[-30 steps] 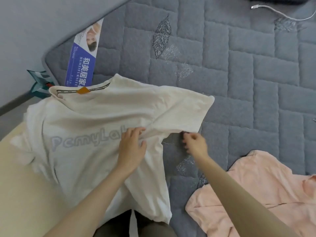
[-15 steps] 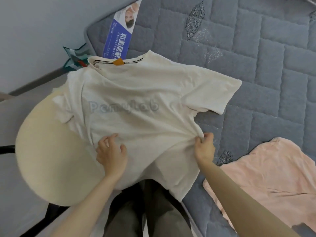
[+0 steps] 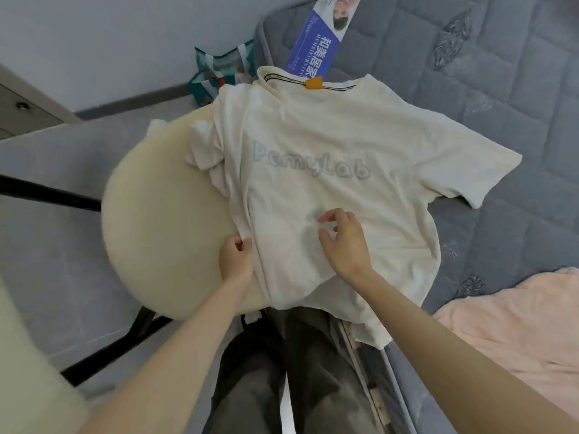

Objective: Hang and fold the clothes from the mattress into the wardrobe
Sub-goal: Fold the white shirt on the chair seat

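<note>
T-shirt [image 3: 338, 145], white with pale grey lettering across it, lies spread print-side up in front of you. It rests partly on the corner of the grey quilted mattress [image 3: 507, 73] and partly over a round cream stool [image 3: 163, 233] that stands right against the bed. Its collar, marked by an orange tag [image 3: 313, 82], points away from you. The sleeve on your right lies flat on the mattress, while the one on your left is turned in and bunched over the stool. Your left hand [image 3: 236, 258] has its grip clamped on the folded left edge of the T-shirt, low down near the hem, pinching the cloth between thumb and fingers. Your right hand [image 3: 344, 242] sits over the lower middle of the T-shirt with its fingers bent. Its grip is apart, thumb and forefinger spread with nothing held between them. The hem hangs off the mattress edge toward your dark trousers [image 3: 300, 371]. A pink garment [image 3: 517, 327] lies on the mattress at your right, apart from the T-shirt. Past the collar, a blue printed label [image 3: 316, 47] lies on the mattress corner, its near end tucked under the collar. A teal bag [image 3: 219, 73] sits on the floor just beside that corner.
</note>
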`<action>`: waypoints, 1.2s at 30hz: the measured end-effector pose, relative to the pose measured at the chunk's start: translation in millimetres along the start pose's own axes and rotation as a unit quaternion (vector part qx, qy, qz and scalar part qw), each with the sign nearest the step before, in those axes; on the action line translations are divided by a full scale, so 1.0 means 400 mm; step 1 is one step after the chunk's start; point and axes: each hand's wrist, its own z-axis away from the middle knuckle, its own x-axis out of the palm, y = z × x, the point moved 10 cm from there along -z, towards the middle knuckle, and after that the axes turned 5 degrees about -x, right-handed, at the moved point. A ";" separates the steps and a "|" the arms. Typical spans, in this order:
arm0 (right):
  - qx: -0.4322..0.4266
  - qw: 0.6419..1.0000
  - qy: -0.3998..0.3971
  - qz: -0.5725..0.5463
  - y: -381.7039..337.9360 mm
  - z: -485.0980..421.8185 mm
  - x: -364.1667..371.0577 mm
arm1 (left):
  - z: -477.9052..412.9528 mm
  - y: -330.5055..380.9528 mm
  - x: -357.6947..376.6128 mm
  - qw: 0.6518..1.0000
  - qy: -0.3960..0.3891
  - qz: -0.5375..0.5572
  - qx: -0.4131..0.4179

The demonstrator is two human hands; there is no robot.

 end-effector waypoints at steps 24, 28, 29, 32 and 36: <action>-0.162 0.979 -0.097 0.072 -0.465 -0.257 0.229 | -0.243 0.137 -0.270 0.997 0.004 0.070 0.034; -0.234 0.956 -0.141 0.111 -0.569 -0.383 0.314 | -0.303 0.160 -0.219 0.996 -0.029 0.083 0.014; -0.239 0.949 -0.159 0.128 -0.581 -0.415 0.341 | -0.313 0.160 -0.215 0.995 -0.025 0.092 0.008; -0.215 0.916 -0.234 0.246 -0.564 -0.488 0.424 | -0.338 0.172 -0.207 0.997 -0.013 0.070 0.021; -0.249 0.874 -0.237 0.345 -0.563 -0.522 0.454 | -0.338 0.187 -0.246 0.997 0.032 0.059 0.046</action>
